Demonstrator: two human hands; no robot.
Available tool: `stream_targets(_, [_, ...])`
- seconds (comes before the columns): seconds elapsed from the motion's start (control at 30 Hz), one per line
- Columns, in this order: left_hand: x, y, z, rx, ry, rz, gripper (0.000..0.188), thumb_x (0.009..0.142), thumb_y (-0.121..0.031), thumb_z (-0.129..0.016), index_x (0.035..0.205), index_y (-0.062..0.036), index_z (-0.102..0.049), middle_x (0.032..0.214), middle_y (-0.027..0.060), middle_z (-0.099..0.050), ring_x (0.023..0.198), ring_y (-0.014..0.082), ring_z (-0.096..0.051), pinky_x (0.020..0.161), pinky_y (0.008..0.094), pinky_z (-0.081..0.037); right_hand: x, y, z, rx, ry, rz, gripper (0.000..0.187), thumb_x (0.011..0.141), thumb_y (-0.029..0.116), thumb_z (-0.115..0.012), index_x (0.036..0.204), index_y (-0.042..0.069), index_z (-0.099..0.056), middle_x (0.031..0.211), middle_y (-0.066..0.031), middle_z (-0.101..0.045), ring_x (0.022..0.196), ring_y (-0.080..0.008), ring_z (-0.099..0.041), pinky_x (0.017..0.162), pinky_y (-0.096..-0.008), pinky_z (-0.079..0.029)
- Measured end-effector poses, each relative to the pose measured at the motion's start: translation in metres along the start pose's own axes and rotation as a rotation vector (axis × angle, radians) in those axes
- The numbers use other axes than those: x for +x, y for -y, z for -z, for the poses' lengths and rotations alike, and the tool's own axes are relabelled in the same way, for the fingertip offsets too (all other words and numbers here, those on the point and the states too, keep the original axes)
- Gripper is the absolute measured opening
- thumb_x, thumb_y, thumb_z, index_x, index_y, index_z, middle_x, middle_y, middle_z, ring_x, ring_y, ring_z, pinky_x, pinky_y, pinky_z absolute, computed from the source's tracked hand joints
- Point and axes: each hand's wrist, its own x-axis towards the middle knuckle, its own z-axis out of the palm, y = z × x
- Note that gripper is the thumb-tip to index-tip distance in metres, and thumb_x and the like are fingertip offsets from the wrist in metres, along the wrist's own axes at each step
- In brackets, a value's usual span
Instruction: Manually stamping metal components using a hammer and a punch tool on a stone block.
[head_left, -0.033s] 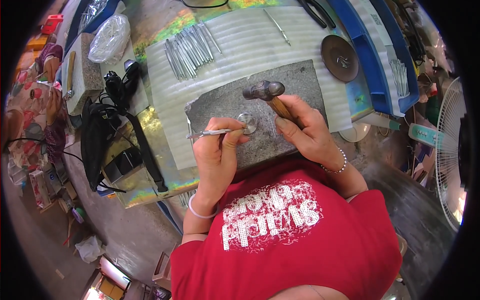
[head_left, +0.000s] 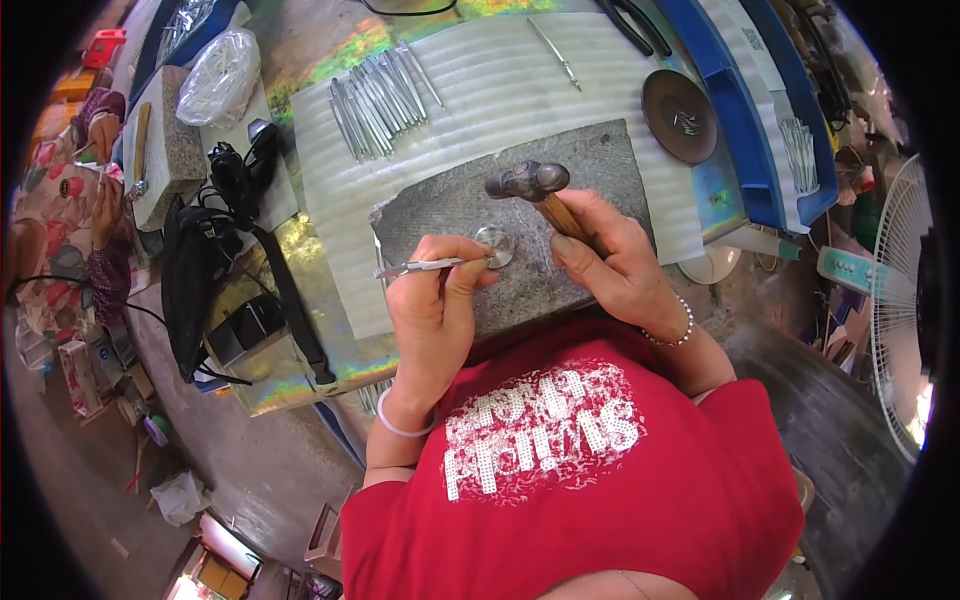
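My left hand (head_left: pixel 437 290) is closed in a pinch on a slim silver metal piece (head_left: pixel 418 266). The inner end of this piece reaches to a small round shiny metal block (head_left: pixel 496 246), and my fingertips hide where they meet. That block rests on a dark grey stone slab (head_left: pixel 440 205) in front of me. In my right hand (head_left: pixel 618 265), fingers wrapped round the wooden handle, is a ball-peen hammer (head_left: pixel 528 182). Its head is over the slab, beyond the block and slightly to the right.
Several similar slim silver pieces (head_left: pixel 377 105) lie in a row on white foam sheet (head_left: pixel 470 75). A brown round dish (head_left: pixel 680 115) holds small metal bits. Blue trays (head_left: pixel 735 120) stand right, near a fan (head_left: pixel 900 300). At left are a black bag (head_left: pixel 190 285), a stone block (head_left: pixel 165 150) and another person's hand (head_left: pixel 106 210).
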Motion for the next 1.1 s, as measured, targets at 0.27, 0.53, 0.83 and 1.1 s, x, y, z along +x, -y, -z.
stream_targets(0.27, [-0.002,-0.005,-0.011,0.556,-0.080,-0.391,0.025,0.069,0.012,-0.056,0.090,-0.0019,-0.058,0.086,0.0120,-0.063,0.065,0.0260,-0.063,0.056,0.0320,-0.050,0.001,-0.004,-0.003,-0.015,-0.021,0.066,0.031,0.089,0.010,-0.056,0.118,0.002,-0.049,0.077,-0.0082,-0.057,0.065,-0.0116,-0.054,0.060,-0.0266,-0.044])
stream_targets(0.53, [-0.003,-0.013,-0.008,0.750,0.030,-0.440,0.028,0.068,0.006,-0.058,0.094,-0.0032,-0.060,0.088,0.0117,-0.063,0.066,0.0259,-0.063,0.055,0.0334,-0.050,-0.002,0.034,-0.001,-0.020,0.118,0.260,0.037,0.082,0.008,-0.066,0.116,0.000,-0.053,0.074,-0.0043,-0.057,0.059,-0.0110,-0.052,0.055,-0.0243,-0.043])
stream_targets(0.83, [0.001,0.000,-0.002,0.612,0.128,-0.449,0.022,0.071,-0.012,-0.064,0.091,-0.0074,-0.057,0.090,0.0113,-0.062,0.062,0.0292,-0.062,0.048,0.0375,-0.049,0.009,0.076,-0.013,-0.309,0.277,0.544,0.017,0.079,0.009,-0.068,0.092,0.002,-0.060,0.078,-0.0116,-0.059,0.067,-0.0281,-0.060,0.059,-0.0320,-0.049])
stream_targets(1.1, [0.001,-0.007,0.002,0.695,0.005,-0.503,0.018,0.068,0.001,-0.057,0.084,-0.0070,-0.051,0.073,0.0067,-0.050,0.062,0.0229,-0.060,0.046,0.0329,-0.046,-0.028,0.103,0.012,-0.396,0.179,0.378,0.040,0.079,-0.007,-0.061,0.116,0.000,-0.048,0.087,-0.0108,-0.057,0.075,-0.0168,-0.059,0.066,-0.0256,-0.047])
